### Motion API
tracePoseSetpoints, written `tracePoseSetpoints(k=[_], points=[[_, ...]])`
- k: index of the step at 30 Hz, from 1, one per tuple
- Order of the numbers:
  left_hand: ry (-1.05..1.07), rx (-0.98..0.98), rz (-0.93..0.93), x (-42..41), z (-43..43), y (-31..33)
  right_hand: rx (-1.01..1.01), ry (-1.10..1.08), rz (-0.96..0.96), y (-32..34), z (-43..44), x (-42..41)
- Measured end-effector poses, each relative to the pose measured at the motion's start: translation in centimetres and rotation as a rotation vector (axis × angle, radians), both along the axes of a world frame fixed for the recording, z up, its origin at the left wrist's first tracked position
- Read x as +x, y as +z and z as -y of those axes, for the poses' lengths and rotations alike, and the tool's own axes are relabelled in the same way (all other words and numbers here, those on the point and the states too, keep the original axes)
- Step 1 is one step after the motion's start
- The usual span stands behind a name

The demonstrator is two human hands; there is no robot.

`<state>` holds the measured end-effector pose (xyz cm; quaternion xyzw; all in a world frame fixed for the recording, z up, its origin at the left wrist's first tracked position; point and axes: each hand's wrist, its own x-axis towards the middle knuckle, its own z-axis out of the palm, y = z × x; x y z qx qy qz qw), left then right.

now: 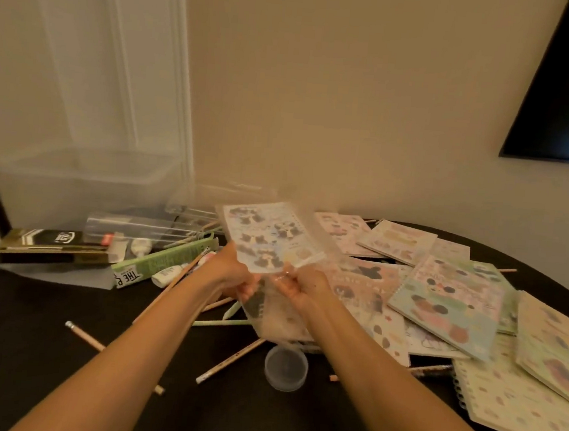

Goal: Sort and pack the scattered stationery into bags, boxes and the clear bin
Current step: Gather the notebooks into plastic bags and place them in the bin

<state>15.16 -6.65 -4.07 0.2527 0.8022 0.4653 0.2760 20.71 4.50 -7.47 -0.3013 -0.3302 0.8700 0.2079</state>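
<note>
I hold a small notebook with a cat-print cover up above the black table, inside or against a clear plastic bag that hangs below it. My left hand grips the notebook's lower left edge. My right hand pinches the bag's edge at the notebook's lower right. The image is motion-blurred, so I cannot tell how far the notebook sits in the bag. The clear bin stands at the back left.
Several patterned spiral notebooks lie in a pile at the right. Loose pencils lie scattered around a small clear round tub. At the left lie a dark box, a green box and clear cases.
</note>
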Motion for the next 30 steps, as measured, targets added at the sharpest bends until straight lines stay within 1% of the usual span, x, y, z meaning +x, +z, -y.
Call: tracePoseSetpoints(k=[4,7,9,11,12,14,17,19,22,24,26,28,30], points=[[0.096,0.005,0.106,-0.4,0.6,-2.2,-0.028,0.178,0.110,-0.6,0.3,0.1],[0.110,-0.050,0.094,-0.6,0.2,-3.1,0.071,0.266,0.195,-0.6,-0.4,1.3],[0.125,-0.166,-0.003,-1.0,-0.1,-3.1,0.166,0.320,0.289,0.1,-1.2,2.4],[0.163,-0.319,-0.213,-1.4,-0.4,-2.8,0.326,0.375,0.393,1.0,-2.2,3.7],[0.181,-0.346,-0.313,-1.4,-0.6,-2.4,0.414,0.396,0.440,1.4,-2.7,4.4],[0.219,-0.308,-0.414,-1.1,-1.2,-1.4,0.545,0.434,0.506,2.2,-3.7,5.7],[0.205,-0.205,-0.488,-0.4,-3.1,-0.3,0.603,0.470,0.481,3.6,-5.2,7.4],[0.196,-0.136,-0.487,0.4,-4.5,0.3,0.607,0.427,0.416,4.2,-6.2,7.9],[0.165,-0.065,-0.476,1.0,-7.2,0.8,0.577,0.262,0.359,4.2,-8.2,8.0],[0.140,-0.025,-0.441,0.7,-9.5,0.9,0.579,0.148,0.379,3.9,-10.0,7.5],[0.123,0.008,-0.388,0.1,-11.7,1.0,0.632,0.058,0.446,3.5,-12.0,6.7],[0.106,0.013,-0.336,-0.9,-14.4,0.7,0.770,-0.041,0.520,2.7,-14.5,5.5],[0.093,-0.022,-0.288,-1.9,-17.1,0.4,1.056,-0.117,0.673,1.5,-17.5,4.1]])
